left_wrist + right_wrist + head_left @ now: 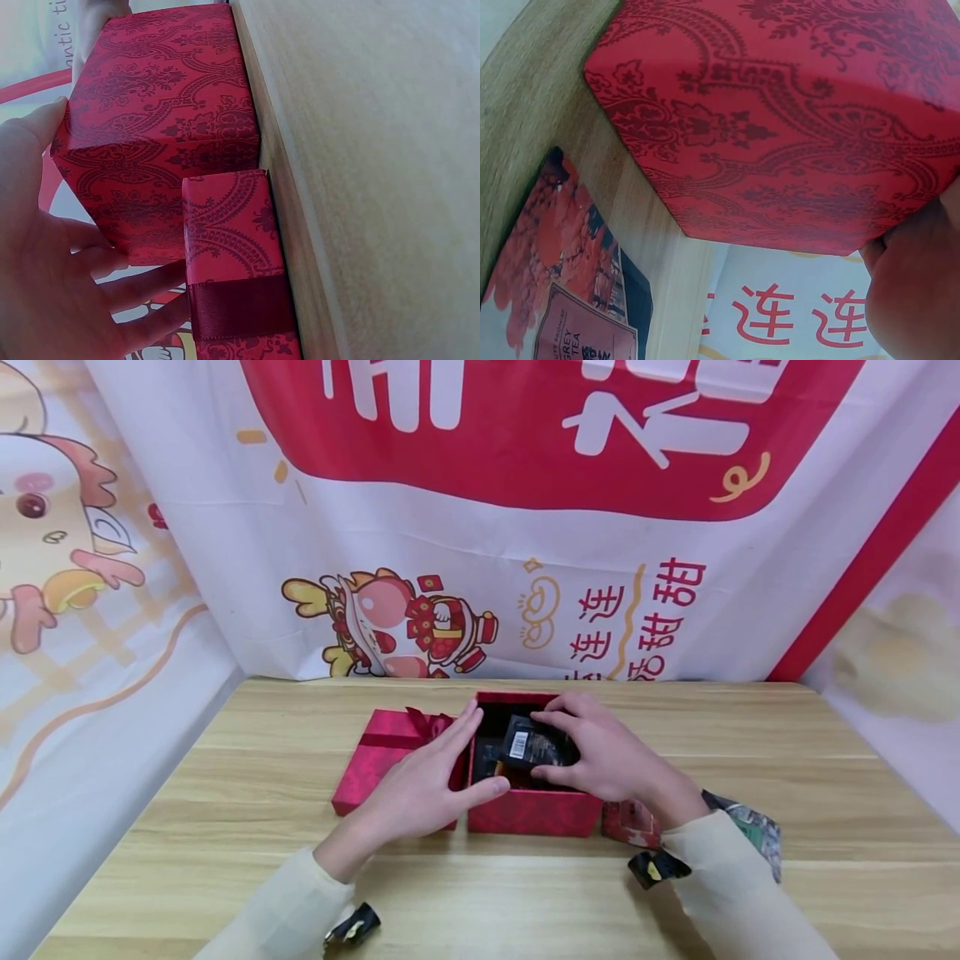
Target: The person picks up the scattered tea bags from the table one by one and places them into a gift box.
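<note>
A red patterned gift box (531,814) stands lidless on the table, with dark packets inside. My right hand (611,756) reaches over its right side and pinches a black packet (536,742) with a white barcode label, at the box's mouth. My left hand (423,781) lies along the box's left side, fingers straight, thumb over the front corner; the left wrist view shows the thumb at the box's edge (154,142). Beside the box, on the left, is the red lid (371,768) with a dark red ribbon and bow, partly behind my left hand.
Right of the box lie a red tea packet (630,824) and a grey-green packet (757,831), both partly covered by my right forearm. The wooden table (480,902) ends at a printed cloth backdrop (420,527) behind the box.
</note>
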Motion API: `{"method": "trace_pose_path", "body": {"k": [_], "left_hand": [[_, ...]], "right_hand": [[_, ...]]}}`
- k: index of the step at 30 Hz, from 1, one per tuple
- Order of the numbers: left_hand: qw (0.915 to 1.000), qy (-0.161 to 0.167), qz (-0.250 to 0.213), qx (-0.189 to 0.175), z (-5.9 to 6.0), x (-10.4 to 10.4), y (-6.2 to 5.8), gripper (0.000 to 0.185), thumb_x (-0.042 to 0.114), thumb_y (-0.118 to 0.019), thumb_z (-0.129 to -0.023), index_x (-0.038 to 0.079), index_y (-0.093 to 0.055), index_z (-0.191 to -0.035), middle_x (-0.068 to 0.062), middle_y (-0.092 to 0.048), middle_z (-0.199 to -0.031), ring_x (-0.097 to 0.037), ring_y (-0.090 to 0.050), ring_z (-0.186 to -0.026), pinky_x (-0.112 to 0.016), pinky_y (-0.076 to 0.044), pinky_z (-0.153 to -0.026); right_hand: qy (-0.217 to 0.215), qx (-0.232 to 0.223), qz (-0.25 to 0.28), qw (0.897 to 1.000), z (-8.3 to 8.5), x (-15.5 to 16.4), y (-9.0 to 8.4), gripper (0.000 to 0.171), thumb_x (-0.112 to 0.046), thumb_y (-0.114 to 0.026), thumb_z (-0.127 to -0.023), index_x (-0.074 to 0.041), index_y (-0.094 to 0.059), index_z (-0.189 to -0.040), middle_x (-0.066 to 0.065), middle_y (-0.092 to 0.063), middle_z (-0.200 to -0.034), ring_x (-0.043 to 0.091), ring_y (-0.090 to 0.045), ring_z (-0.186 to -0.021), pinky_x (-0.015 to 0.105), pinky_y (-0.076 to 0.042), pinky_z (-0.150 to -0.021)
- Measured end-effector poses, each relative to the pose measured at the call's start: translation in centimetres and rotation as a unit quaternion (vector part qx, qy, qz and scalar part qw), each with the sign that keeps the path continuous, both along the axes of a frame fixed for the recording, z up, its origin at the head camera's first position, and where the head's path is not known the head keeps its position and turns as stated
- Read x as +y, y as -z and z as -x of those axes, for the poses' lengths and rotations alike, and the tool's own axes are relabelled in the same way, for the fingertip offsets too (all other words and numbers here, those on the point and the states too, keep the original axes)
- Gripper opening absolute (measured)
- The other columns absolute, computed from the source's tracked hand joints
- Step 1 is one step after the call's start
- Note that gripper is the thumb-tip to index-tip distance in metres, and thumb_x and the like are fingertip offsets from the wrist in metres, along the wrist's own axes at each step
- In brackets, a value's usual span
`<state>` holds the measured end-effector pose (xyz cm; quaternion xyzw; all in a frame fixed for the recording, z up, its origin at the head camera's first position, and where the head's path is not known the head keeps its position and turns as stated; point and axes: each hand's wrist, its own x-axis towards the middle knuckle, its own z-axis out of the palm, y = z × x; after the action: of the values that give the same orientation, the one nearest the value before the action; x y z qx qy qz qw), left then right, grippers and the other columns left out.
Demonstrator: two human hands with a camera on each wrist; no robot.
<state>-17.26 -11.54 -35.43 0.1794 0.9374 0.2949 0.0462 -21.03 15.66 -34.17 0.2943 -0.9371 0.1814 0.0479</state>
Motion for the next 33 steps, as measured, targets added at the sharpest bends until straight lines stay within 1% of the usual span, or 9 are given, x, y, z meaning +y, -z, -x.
{"method": "trace_pose_path", "body": {"k": [6, 11, 15, 20, 23, 26, 29, 33], "left_hand": [[1.0, 0.0, -0.002, 0.0, -0.1, 0.1, -0.1, 0.097, 0.075, -0.063, -0.093, 0.045, -0.01, -0.168, 0.021, -0.01, -0.177, -0.027, -0.039, -0.159, -0.065, -0.045, -0.117], [1.0, -0.002, -0.003, -0.003, -0.1, 0.1, -0.2, 0.097, 0.079, -0.06, -0.092, 0.047, -0.009, -0.168, 0.026, -0.008, -0.176, -0.023, -0.037, -0.16, -0.064, -0.043, -0.12], [1.0, -0.001, -0.002, -0.002, -0.2, 0.1, -0.2, 0.098, 0.082, -0.057, -0.091, 0.046, -0.01, -0.168, 0.025, -0.009, -0.177, -0.024, -0.036, -0.16, -0.064, -0.043, -0.119], [1.0, 0.0, -0.006, -0.001, -0.2, 0.0, -0.2, 0.096, 0.076, -0.061, -0.093, 0.045, -0.01, -0.168, 0.023, -0.009, -0.177, -0.025, -0.036, -0.16, -0.065, -0.043, -0.119], [1.0, 0.001, -0.007, 0.0, -0.3, 0.0, -0.2, 0.096, 0.076, -0.061, -0.093, 0.045, -0.01, -0.169, 0.023, -0.008, -0.177, -0.025, -0.036, -0.16, -0.066, -0.043, -0.119], [1.0, 0.003, -0.006, 0.0, -0.3, 0.0, -0.2, 0.098, 0.081, -0.058, -0.092, 0.045, -0.01, -0.168, 0.024, -0.008, -0.177, -0.024, -0.036, -0.16, -0.065, -0.043, -0.119], [1.0, 0.004, -0.005, 0.001, -0.3, -0.1, -0.2, 0.099, 0.086, -0.055, -0.09, 0.046, -0.009, -0.168, 0.024, -0.007, -0.177, -0.023, -0.035, -0.161, -0.064, -0.042, -0.12], [0.9999, 0.006, -0.007, 0.005, -0.3, -0.1, -0.2, 0.1, 0.084, -0.057, -0.09, 0.044, -0.009, -0.169, 0.023, -0.006, -0.177, -0.024, -0.034, -0.161, -0.064, -0.042, -0.12]], "right_hand": [[-0.007, 0.01, -0.016, 1.0, 0.0, 0.0, 0.0, 0.071, -0.047, -0.085, -0.087, -0.009, -0.067, -0.144, 0.008, -0.063, -0.14, 0.03, -0.052, -0.134, 0.056, -0.045, -0.117], [-0.007, 0.01, -0.027, 1.0, 0.1, 0.0, 0.0, 0.07, -0.05, -0.084, -0.088, -0.011, -0.067, -0.144, 0.008, -0.064, -0.14, 0.03, -0.052, -0.137, 0.056, -0.043, -0.118], [-0.009, 0.006, -0.027, 1.0, 0.1, -0.1, 0.0, 0.07, -0.05, -0.084, -0.088, -0.012, -0.068, -0.143, 0.008, -0.065, -0.14, 0.03, -0.051, -0.138, 0.057, -0.043, -0.119], [-0.009, -0.004, -0.025, 1.0, 0.0, -0.1, -0.1, 0.071, -0.054, -0.084, -0.087, -0.014, -0.068, -0.143, 0.007, -0.065, -0.142, 0.029, -0.05, -0.139, 0.057, -0.042, -0.12], [-0.009, -0.007, 0.004, 1.0, 0.0, 0.1, 0.0, 0.069, -0.052, -0.083, -0.088, -0.014, -0.068, -0.143, 0.007, -0.063, -0.145, 0.029, -0.05, -0.141, 0.057, -0.042, -0.12], [-0.003, -0.011, 0.056, 0.998, -0.1, 0.6, 0.1, 0.064, -0.048, -0.082, -0.091, -0.013, -0.067, -0.143, 0.007, -0.06, -0.149, 0.03, -0.051, -0.143, 0.058, -0.043, -0.121], [0.014, -0.008, 0.104, 0.994, -0.4, 1.2, 0.3, 0.061, -0.046, -0.081, -0.093, -0.015, -0.065, -0.144, 0.007, -0.057, -0.152, 0.029, -0.051, -0.143, 0.06, -0.044, -0.12], [0.035, 0.014, 0.142, 0.989, -1.0, 2.4, 0.4, 0.059, -0.045, -0.077, -0.097, -0.019, -0.062, -0.148, 0.006, -0.055, -0.155, 0.03, -0.05, -0.145, 0.065, -0.043, -0.118]]}}
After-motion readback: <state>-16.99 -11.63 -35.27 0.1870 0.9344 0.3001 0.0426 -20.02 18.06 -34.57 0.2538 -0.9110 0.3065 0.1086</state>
